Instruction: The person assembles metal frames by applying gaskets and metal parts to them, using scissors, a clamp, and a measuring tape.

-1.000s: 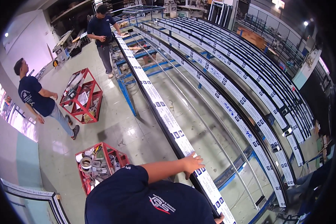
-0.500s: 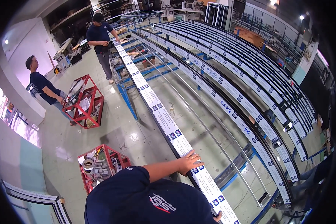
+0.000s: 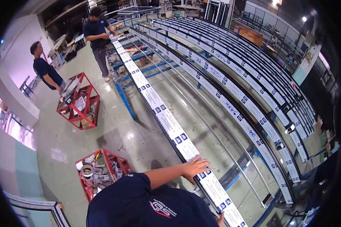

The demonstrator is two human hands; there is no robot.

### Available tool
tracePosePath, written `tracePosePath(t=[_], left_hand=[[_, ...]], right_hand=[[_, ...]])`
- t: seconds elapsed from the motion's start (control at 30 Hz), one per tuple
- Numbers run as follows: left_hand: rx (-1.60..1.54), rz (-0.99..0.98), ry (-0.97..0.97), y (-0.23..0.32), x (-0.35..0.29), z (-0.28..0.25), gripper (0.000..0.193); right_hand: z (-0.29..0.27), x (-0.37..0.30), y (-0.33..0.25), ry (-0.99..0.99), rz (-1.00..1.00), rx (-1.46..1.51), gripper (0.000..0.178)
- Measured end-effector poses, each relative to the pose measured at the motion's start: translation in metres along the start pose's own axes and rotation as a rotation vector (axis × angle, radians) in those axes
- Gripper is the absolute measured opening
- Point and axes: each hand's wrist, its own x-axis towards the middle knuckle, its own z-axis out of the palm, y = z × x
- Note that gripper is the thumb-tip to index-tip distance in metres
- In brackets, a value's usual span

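A long aluminium profile (image 3: 166, 121) wrapped in white film with small blue labels runs from the far end of the hall to the lower right on blue trestles. My left hand (image 3: 195, 166) lies flat on top of it with the fingers spread, the arm reaching out of a navy sleeve. Only the fingertips of my right hand (image 3: 220, 219) show at the lower edge, against the profile's left side; their grip is hidden. A person in a navy shirt (image 3: 97, 36) stands at the profile's far end with hands on it.
Many more wrapped profiles (image 3: 238, 94) lie in parallel on racks to the right. A red cart of tape rolls and tools (image 3: 100, 172) stands by my left side, a second red cart (image 3: 79, 102) further off. Another person (image 3: 45, 70) stands beside that one.
My left hand has stayed flat on the profile at the same spot. The view has shifted a little, so the two people and the carts sit slightly further right and lower in the picture.
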Motion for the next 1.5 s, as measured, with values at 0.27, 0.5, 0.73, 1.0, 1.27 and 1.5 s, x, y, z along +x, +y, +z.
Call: tracePosePath(t=[0.27, 0.5, 0.73, 1.0, 1.27, 1.5], left_hand=[[-0.415, -0.135, 0.516, -0.113, -0.175, -0.032, 0.060], [-0.271, -0.763, -0.260, -0.235, -0.406, -0.074, 0.058], [-0.416, -1.256, 0.464, -0.274, -0.562, -0.111, 0.065], [-0.667, -1.449, 0.676, -0.356, -0.627, -0.140, 0.067], [-0.672, -1.638, 0.726, -0.521, -0.740, -0.147, 0.056], [-0.742, -1.810, 0.930, -0.628, -0.845, -0.235, 0.055]], right_hand=[[0.203, 0.012, 0.036, -0.435, -0.019, -0.954, 0.051], [0.517, 0.071, 0.144, -0.637, -0.256, -1.060, 0.037], [0.748, 0.062, 0.245, -0.985, -0.184, -1.239, 0.032], [0.963, 0.086, 0.374, -1.263, -0.189, -1.392, 0.034], [1.220, 0.083, 0.465, -1.394, -0.363, -1.429, 0.034], [1.400, 0.096, 0.555, -1.468, -0.356, -1.383, 0.035]])
